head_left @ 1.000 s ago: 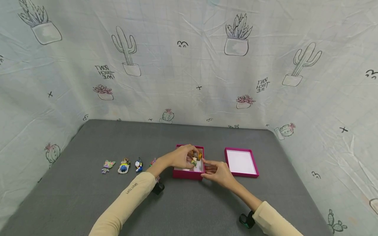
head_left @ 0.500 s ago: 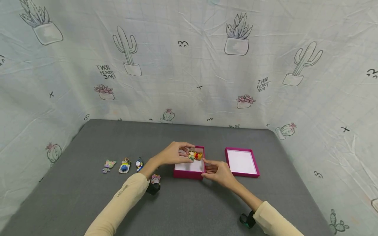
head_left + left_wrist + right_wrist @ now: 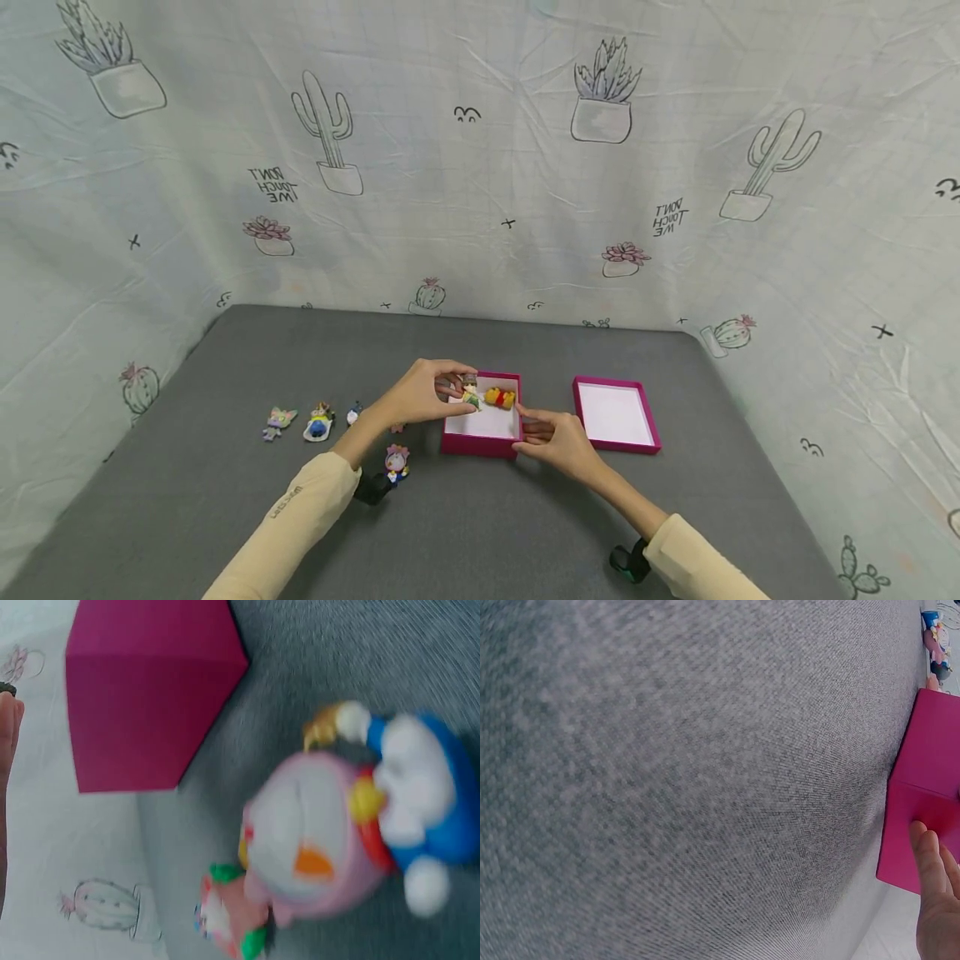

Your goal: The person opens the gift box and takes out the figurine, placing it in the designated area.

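Note:
My left hand (image 3: pixel 420 393) pinches a small green-clad figurine (image 3: pixel 470 393) between thumb and fingers, over the left part of a magenta box (image 3: pixel 480 447) with a white inside. In the box, near its right wall, lies a yellow and red bear figurine (image 3: pixel 500 397). My right hand (image 3: pixel 561 443) touches the box's right side; in the right wrist view its fingers (image 3: pixel 930 859) lie nearly straight against the magenta wall (image 3: pixel 934 742). The left wrist view shows only a sliver of the left hand (image 3: pixel 6 757), beside the box (image 3: pixel 142 712).
A magenta-edged lid (image 3: pixel 613 412) lies white side up to the right. Left of the box are a pink-headed figurine (image 3: pixel 397 463), one partly hidden behind the left arm (image 3: pixel 397 427), a blue and white one (image 3: pixel 354 413), a crowned one (image 3: pixel 318 422) and a pink-green one (image 3: pixel 278 422).
My left hand has moved left with the green-clad figurine, away from the bear figurine, which now shows fully. The left forearm has uncovered the pink-headed figurine. My right hand has stayed at the box.

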Available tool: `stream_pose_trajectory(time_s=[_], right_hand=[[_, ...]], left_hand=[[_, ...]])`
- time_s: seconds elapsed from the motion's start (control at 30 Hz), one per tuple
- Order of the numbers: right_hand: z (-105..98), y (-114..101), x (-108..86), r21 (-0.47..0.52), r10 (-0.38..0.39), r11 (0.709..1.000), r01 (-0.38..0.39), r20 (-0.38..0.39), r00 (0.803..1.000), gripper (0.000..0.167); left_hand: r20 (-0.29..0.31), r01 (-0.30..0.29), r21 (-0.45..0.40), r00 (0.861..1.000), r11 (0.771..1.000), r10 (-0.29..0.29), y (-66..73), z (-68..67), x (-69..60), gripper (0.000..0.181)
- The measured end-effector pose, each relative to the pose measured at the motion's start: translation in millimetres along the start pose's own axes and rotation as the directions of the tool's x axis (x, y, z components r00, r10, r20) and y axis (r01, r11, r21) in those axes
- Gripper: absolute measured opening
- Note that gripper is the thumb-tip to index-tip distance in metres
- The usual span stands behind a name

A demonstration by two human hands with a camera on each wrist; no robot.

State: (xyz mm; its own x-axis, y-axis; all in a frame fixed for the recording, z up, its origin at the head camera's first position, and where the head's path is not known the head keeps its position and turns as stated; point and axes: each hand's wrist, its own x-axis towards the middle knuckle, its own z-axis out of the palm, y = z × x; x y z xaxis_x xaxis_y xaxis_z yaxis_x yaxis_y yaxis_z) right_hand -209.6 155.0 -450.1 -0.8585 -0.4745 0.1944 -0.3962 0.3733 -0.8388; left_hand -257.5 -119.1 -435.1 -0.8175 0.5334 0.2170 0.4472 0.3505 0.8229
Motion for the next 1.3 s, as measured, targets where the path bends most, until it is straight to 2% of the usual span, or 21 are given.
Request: stream_pose_trajectory(time_s=[0.2,0.33,0.4,0.5,0.57,0.67,0.87,0.97,1.07,1.2,1.3], right_hand=[[2.1,20.1,0.8,-0.011,-0.007,1.0,0.007,-0.003,1.0,0.055],[2.2,24.6,1.7,0.0,-0.016,1.0,0.016,-0.001,1.0,0.056],[1.6,23.8,2.6,-0.006,-0.007,1.0,0.007,0.001,1.0,0.056],[0.4,21.2,3.4,-0.013,0.004,1.0,-0.004,0.006,1.0,0.056],[-0.4,20.4,4.1,-0.014,0.004,1.0,-0.004,0.007,1.0,0.056],[-0.5,20.6,5.0,-0.006,0.015,1.0,-0.015,0.009,1.0,0.057],[0.6,21.9,6.2,0.001,0.032,0.999,-0.032,0.015,0.999,0.057],[0.4,16.8,5.5,-0.002,0.029,1.0,-0.029,0.013,0.999,0.055],[-2.3,1.5,4.0,0.005,0.019,1.0,-0.019,0.015,1.0,0.053],[-6.2,-17.5,3.0,0.018,0.03,0.999,-0.031,0.026,0.999,0.052],[-6.8,-21.2,3.3,0.012,0.044,0.999,-0.045,0.03,0.999,0.052]], left_hand=[[-0.035,-0.014,0.015,0.999,1.0,0.014,0.0,-18.7,-17.1,0.055],[-0.047,-0.008,0.019,0.999,1.0,0.009,0.0,-30.6,-30.4,0.055],[-0.045,0.017,0.014,0.999,1.0,-0.016,9.7,-36.7,-37.1,0.054],[-0.051,0.046,0.017,0.998,0.999,-0.045,10.8,-42.3,-45.2,0.054],[-0.058,0.051,0.016,0.997,0.999,-0.05,9.4,-45.8,-50.4,0.054],[-0.074,0.023,0.033,0.997,0.999,-0.021,-4.8,-50.0,-58.1,0.054],[-0.09,-0.008,0.072,0.996,0.997,0.015,-8.1,-62.2,-78.1,0.052],[-0.103,0.014,0.077,0.995,0.997,-0.006,-9.8,-67.1,-88.7,0.053],[-0.106,0.04,0.076,0.994,0.996,-0.032,-12.3,-70.8,-98.2,0.054],[-0.116,0.053,0.105,0.992,0.993,-0.04,-16.1,-74.0,-110.1,0.054],[-0.107,0.063,0.122,0.993,0.991,-0.049,-17.3,-76.4,-118.5,0.054]])
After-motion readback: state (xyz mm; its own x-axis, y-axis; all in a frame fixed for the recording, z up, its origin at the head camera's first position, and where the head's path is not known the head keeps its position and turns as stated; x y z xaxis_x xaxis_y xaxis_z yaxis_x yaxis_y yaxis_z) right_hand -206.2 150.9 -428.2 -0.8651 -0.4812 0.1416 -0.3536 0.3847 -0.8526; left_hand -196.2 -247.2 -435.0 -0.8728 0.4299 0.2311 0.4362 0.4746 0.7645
